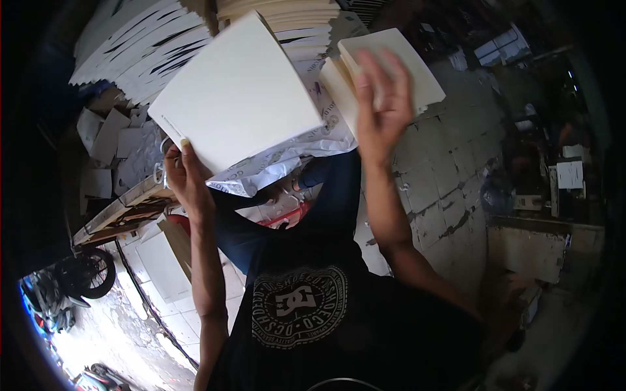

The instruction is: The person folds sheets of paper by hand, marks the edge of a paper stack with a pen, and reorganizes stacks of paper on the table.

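Note:
A large white sheet or stack of sheets (238,94) is tilted up in front of me. My left hand (186,173) pinches its lower left corner, with the thumb on top. To the right lies a smaller stack of cream-coloured folded sheets (417,72). Over that stack is my right hand (385,104), its fingers spread and blurred by motion; whether it touches the paper cannot be told. Crumpled printed wrapping paper (261,171) shows beneath the white sheets and between the two stacks.
Tall piles of cream paper (140,49) stand at the back left. Paper scraps (107,133) lie left of a wooden edge (120,205). Cracked floor tiles (443,195) show at the right. A motorcycle wheel (91,274) is at the lower left.

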The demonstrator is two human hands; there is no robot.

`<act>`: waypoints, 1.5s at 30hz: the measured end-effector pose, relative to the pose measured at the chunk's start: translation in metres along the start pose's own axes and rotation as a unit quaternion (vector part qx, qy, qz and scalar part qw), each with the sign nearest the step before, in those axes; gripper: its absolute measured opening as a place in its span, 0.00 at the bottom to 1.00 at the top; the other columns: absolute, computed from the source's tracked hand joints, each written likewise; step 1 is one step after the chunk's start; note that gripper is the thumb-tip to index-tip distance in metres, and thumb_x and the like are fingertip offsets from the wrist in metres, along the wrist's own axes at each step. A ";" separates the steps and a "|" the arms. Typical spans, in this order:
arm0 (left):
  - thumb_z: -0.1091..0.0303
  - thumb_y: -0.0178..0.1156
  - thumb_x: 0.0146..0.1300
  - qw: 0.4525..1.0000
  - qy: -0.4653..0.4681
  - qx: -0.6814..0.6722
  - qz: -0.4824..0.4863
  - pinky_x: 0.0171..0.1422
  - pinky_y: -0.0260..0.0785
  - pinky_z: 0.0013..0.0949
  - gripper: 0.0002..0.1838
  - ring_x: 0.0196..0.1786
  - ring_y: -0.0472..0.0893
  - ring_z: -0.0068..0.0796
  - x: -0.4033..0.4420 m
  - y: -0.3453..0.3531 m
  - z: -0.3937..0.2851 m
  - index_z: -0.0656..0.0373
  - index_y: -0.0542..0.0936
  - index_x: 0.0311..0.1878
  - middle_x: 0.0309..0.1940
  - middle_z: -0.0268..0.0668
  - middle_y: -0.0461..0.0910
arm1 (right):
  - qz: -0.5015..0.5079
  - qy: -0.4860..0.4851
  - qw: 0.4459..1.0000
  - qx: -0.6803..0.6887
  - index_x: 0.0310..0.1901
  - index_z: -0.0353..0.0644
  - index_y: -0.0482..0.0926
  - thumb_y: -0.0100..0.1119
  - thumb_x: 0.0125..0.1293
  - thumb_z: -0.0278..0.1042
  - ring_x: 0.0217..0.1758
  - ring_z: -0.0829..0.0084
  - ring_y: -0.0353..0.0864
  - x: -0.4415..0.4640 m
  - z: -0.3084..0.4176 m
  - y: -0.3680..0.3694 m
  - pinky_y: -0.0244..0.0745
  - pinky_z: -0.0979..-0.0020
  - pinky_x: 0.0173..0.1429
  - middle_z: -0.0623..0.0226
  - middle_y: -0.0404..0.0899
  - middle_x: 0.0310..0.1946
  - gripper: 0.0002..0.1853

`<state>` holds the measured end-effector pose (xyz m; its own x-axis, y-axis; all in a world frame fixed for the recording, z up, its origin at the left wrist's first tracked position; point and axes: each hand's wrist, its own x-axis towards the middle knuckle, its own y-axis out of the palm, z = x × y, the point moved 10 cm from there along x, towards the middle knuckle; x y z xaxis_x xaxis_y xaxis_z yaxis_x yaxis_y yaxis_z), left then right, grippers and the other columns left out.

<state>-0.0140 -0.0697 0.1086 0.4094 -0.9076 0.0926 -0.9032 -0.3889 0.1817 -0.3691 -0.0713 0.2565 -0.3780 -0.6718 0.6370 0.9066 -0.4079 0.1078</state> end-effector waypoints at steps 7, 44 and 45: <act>0.60 0.62 0.68 0.953 0.055 0.297 0.001 0.30 0.64 0.27 0.20 0.26 0.75 0.19 0.033 -0.027 0.033 0.67 0.74 0.53 0.23 0.38 0.81 | -0.107 0.078 0.860 -0.492 0.57 0.37 0.79 0.70 0.61 0.51 0.53 0.53 0.81 0.034 -0.122 -0.215 0.74 0.60 0.59 0.51 0.82 0.51 0.29; 0.81 0.70 0.51 0.942 0.195 0.238 0.135 0.39 0.73 0.34 0.16 0.36 0.81 0.35 -0.127 0.074 -0.037 0.60 0.85 0.45 0.38 0.40 0.80 | 0.262 0.345 0.900 0.045 0.46 0.31 0.79 0.56 0.72 0.25 0.27 0.91 0.64 -0.197 -0.039 0.037 0.59 0.83 0.29 0.76 0.75 0.26 0.07; 0.82 0.70 0.51 0.940 0.205 0.246 0.122 0.38 0.74 0.34 0.15 0.36 0.81 0.35 -0.125 0.072 -0.039 0.60 0.85 0.44 0.37 0.40 0.80 | 0.277 0.366 0.888 0.041 0.46 0.32 0.79 0.56 0.72 0.25 0.27 0.91 0.65 -0.198 -0.039 0.039 0.59 0.83 0.28 0.76 0.76 0.26 0.07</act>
<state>-0.1250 0.0221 0.1480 0.1063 -0.8816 0.4598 -0.8862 -0.2938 -0.3583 -0.2660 0.0218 0.1050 0.1361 -0.9893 -0.0529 0.9907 0.1359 0.0075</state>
